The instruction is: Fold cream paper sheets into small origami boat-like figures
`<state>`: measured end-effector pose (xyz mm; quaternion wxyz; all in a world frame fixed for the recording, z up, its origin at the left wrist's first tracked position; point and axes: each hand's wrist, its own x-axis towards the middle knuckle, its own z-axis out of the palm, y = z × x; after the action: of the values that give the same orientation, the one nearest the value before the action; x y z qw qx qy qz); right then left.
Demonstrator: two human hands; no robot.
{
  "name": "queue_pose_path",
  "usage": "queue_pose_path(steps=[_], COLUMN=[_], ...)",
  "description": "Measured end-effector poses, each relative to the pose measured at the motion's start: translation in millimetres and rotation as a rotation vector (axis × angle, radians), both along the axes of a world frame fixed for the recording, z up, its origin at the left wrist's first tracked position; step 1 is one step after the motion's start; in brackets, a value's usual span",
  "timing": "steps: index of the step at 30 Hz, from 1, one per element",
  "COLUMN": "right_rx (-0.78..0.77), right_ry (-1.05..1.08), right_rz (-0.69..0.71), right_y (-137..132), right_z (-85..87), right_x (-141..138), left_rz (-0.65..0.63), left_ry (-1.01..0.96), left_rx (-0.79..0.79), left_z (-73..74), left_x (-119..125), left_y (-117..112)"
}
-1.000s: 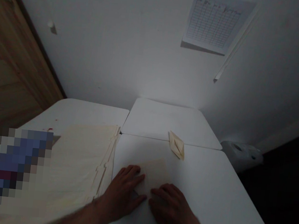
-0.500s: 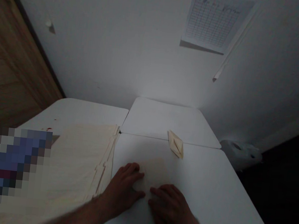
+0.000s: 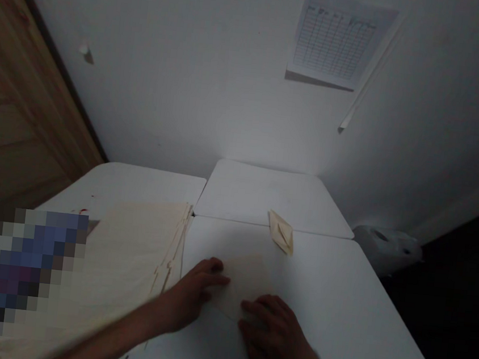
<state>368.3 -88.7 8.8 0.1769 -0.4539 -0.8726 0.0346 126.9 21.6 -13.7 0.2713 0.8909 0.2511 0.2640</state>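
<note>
Two bare hands are resting on a pale cream paper sheet (image 3: 245, 288), which lies on the nearest of three white tables (image 3: 350, 305) in this single head view, with one corner pointing toward the person. The left hand (image 3: 188, 294) is reaching in from the lower left, its forearm crossing above the stack of manila folders (image 3: 123, 264), wrist low, fingers (image 3: 210, 271) held close together and lightly curved at the sheet's left edge. The right hand (image 3: 277, 335) is lying palm down at the sheet's lower right, fingers slightly spread and pressing flat. Neither hand is pinching anything.

The folders' tabbed right edge is running just beside the left hand, leaving little room on that side. To the right, bare tabletop is stretching from the right hand to the table's long edge, beyond which a dark floor (image 3: 435, 314) is showing. Ahead of the sheet, more open surface is reaching the seam with the far table (image 3: 259, 193). A small folded paper (image 3: 280, 232) is lying across that seam, well apart from both hands. A third table (image 3: 136, 186) is sitting behind the folders, beside a wooden door (image 3: 20, 105). A pixelated patch (image 3: 20, 270) is hiding the lower left corner.
</note>
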Motion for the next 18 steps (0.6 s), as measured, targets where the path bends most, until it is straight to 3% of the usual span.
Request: queue_pose_path(steps=[8,14,18], right_rx=[-0.006,-0.025,-0.077], right_ry=[-0.018,-0.011,-0.013], right_rz=[-0.025,0.025,0.039], right_y=[-3,6,14], right_z=[-9.6,-8.1,1.3], right_x=[-3,-11,-8], left_rz=[-0.006,0.173,0.281], left_ry=[-0.02,0.022,0.13], left_rx=[0.01,0.14,0.098], left_z=[-3.0,3.4,11.2], left_x=[-5,9,14], left_y=[4,12,15])
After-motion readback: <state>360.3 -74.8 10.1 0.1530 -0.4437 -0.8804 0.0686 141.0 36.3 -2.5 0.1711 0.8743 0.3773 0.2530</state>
